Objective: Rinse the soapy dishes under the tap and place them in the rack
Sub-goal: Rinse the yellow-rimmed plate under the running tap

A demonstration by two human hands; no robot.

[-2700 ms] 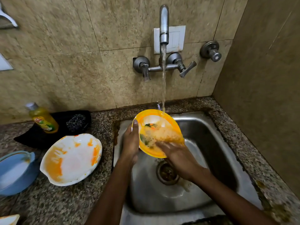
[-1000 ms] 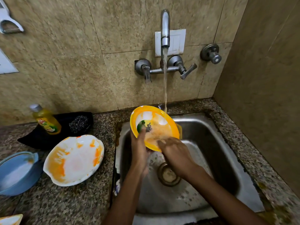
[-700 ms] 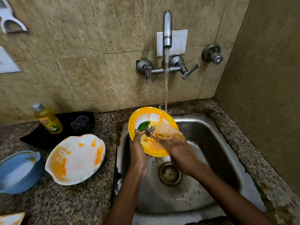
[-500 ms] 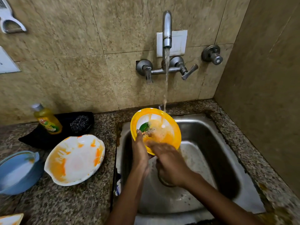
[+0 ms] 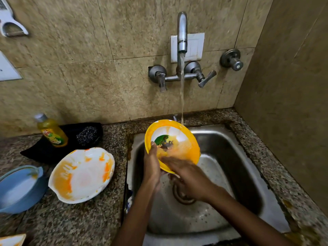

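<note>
Two hands work one yellow bowl (image 5: 174,139) over the steel sink (image 5: 230,157), a little left of the drain (image 5: 184,197). Bowl is tilted on edge, its open face turned toward the camera and slightly up, far rim highest and near rim lowest; seen this way its outline is an oval running from upper left to lower right. Inside shows a white centre with a green and dark printed picture, orange smears across the lower half. Left hand (image 5: 152,167) grips the bowl's lower left rim, thumb lying on the inner face beside the picture, fingers hidden behind. Right hand (image 5: 188,176) lies with straight, spread fingers flat on the lower inner face, holding nothing. Tap (image 5: 182,32) on the tiled wall runs a thin stream of water (image 5: 182,96) that meets the bowl's far rim. On the granite counter (image 5: 85,221) left of the sink sits a white plate (image 5: 81,174) streaked orange, just beside the sink edge. Further left, a blue dish (image 5: 19,189), partly cut off by the frame. Behind the plate, a black cloth (image 5: 53,150) carries a yellow soap bottle (image 5: 51,132) leaning left and a dark steel scrubber (image 5: 87,135).
</note>
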